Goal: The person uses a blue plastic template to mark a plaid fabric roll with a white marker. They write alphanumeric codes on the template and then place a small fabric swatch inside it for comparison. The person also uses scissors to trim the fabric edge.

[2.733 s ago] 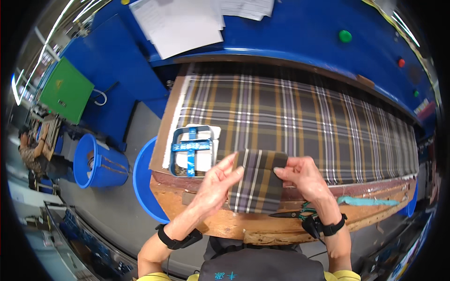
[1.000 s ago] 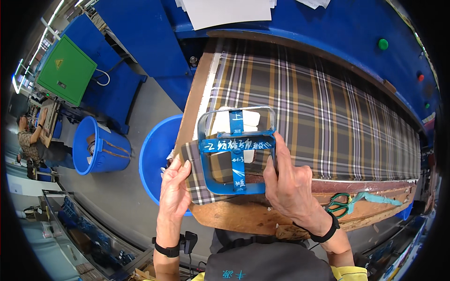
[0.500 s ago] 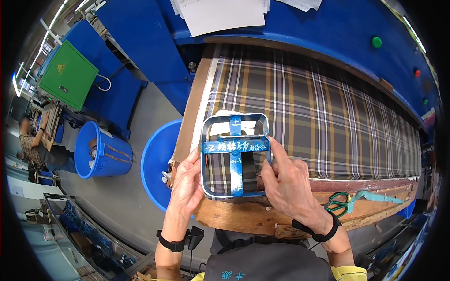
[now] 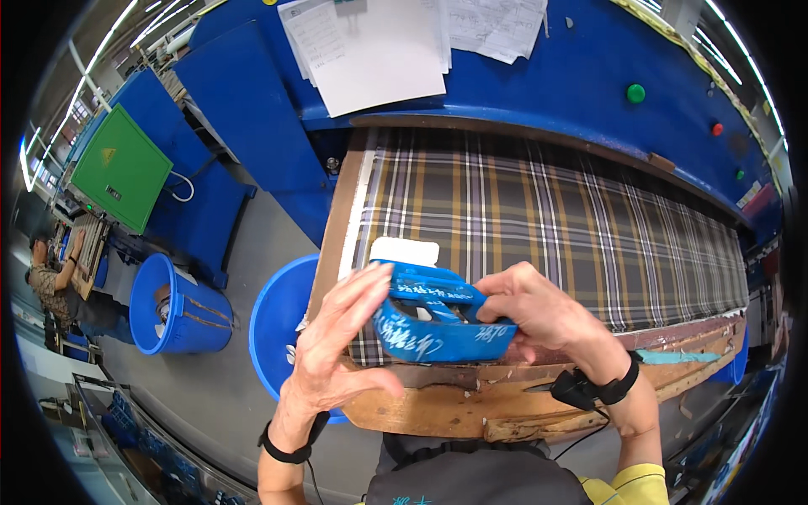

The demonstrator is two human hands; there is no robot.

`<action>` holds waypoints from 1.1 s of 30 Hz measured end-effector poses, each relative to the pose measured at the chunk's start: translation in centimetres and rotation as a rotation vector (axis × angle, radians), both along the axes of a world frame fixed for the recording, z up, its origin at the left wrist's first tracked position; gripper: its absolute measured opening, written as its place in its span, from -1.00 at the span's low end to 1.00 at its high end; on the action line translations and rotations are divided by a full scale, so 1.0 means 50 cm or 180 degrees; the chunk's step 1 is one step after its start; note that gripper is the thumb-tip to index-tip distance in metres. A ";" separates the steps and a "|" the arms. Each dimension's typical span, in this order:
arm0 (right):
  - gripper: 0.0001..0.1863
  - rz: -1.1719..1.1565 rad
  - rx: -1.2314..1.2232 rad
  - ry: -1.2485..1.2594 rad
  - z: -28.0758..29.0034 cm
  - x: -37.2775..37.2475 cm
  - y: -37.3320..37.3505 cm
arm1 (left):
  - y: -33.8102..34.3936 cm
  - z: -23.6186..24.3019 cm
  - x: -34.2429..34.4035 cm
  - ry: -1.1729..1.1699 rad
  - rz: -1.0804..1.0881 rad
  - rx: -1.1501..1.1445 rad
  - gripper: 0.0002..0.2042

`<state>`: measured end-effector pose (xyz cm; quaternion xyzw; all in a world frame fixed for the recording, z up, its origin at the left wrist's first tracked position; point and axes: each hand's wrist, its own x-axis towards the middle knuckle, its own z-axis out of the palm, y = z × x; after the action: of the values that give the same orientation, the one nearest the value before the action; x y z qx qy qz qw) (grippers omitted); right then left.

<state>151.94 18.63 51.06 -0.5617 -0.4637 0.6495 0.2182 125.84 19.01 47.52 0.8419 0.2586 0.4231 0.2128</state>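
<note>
A blue metal cutting die (image 4: 446, 343), a rounded frame with cross bars and white handwriting, is tilted above the near left part of the plaid fabric (image 4: 572, 227). My right hand (image 4: 539, 307) grips its right end, thumb and fingers around the rim. At its left end my left hand (image 4: 332, 349) is open, fingers stretched and thumb apart; the fingertips are close to the upper left corner, and contact there is unclear. Just beyond the die, a white rounded piece (image 4: 406, 251) lies on the fabric.
A worn wooden ledge (image 4: 421, 408) runs along the near side, with a teal strip (image 4: 677, 357) at right. Left stands a blue bin (image 4: 273, 324); farther off are another blue bin (image 4: 198, 316) and a person (image 4: 59, 290). Papers (image 4: 370, 63) hang on the blue machine (image 4: 581, 93).
The die has gone from facing me to tilted, showing its side wall. My left hand has let go and spread its fingers. The white piece is now uncovered; the green-handled scissors are mostly hidden.
</note>
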 end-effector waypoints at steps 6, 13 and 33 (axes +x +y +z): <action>-0.72 0.0181 -0.0662 0.1122 0.016 0.039 -0.012 | 0.043 0.080 0.026 -0.0325 -0.0371 -0.0882 -0.27; -0.41 -0.0054 -0.0303 0.1445 0.030 0.053 -0.023 | 0.039 0.031 0.092 -0.2445 0.0383 -0.2096 -0.36; -0.57 -0.0187 0.1006 0.1983 -0.036 0.124 0.034 | -0.057 -0.031 0.169 -0.3734 -0.0128 -0.3851 -0.40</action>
<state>158.13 20.35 49.25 -0.3088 -0.4534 0.7033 0.4521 134.28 16.16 45.98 0.2310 0.2733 0.5765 0.7345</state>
